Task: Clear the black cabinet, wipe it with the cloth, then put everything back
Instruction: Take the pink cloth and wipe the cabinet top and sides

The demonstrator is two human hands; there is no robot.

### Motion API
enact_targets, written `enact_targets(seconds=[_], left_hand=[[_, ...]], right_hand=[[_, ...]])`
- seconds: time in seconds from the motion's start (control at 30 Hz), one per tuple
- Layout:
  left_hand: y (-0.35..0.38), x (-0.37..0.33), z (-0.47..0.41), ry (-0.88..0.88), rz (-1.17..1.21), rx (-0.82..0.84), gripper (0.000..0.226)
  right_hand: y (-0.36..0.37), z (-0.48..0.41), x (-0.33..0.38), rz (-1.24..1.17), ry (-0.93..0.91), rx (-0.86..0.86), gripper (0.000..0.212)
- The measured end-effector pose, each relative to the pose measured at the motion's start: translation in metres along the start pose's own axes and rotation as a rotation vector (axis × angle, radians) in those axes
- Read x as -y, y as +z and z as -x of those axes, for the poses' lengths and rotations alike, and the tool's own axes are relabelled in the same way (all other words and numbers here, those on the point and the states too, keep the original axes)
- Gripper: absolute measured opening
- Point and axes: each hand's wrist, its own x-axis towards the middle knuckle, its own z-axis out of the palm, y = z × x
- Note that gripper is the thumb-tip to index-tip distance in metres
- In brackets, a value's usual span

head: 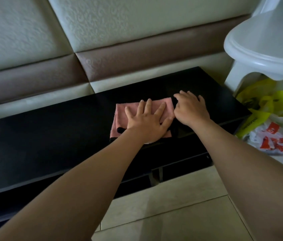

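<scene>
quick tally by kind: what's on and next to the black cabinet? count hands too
Hands: 2, left hand flat on the cloth, right hand beside it
Cloths: 1, pink cloth
Cabinets: 1, black cabinet
Stands: 1, white stand
Plastic bags: 2 I can tell apart, yellow bag, white bag with red print
Total: 7

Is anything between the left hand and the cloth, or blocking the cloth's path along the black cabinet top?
Nothing visible. The left hand lies flat on the pink cloth; the right hand rests at its right edge on the black cabinet.
</scene>
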Motion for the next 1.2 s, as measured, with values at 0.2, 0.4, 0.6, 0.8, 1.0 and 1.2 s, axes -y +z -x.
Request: enact_targets(seconds=[0.2,0.4,0.6,0.8,1.0,1.2], left_hand=[[0.007,-0.019,0.034,-0.008,-0.021,0.033,0.071],[0.005,-0.022,0.032,-0.006,-0.031,0.063,0.075],[-0.004,-0.018,-0.005,-0.031,0.043,0.03,0.071],[-0.012,-0.013,-0.063,-0.077,0.029,0.029,0.072],[-0.018,-0.009,-0.103,-0.084,0.037,0.008,0.075],[-0.023,-0.005,-0.133,-0.073,0.049,-0.005,0.074]], right_hand=[[-0.002,0.006,0.004,-0.105,0.057,-0.059,0.046],[-0.007,0.012,0.003,-0.187,0.095,-0.099,0.043],[-0.011,0.01,0.001,-0.194,0.066,-0.039,0.044],[-0.005,0.007,0.0,-0.159,0.054,-0.072,0.045],[-0.003,0.008,-0.003,-0.215,0.031,-0.096,0.049],[0.0,0.008,-0.003,-0.268,0.037,-0.132,0.043]])
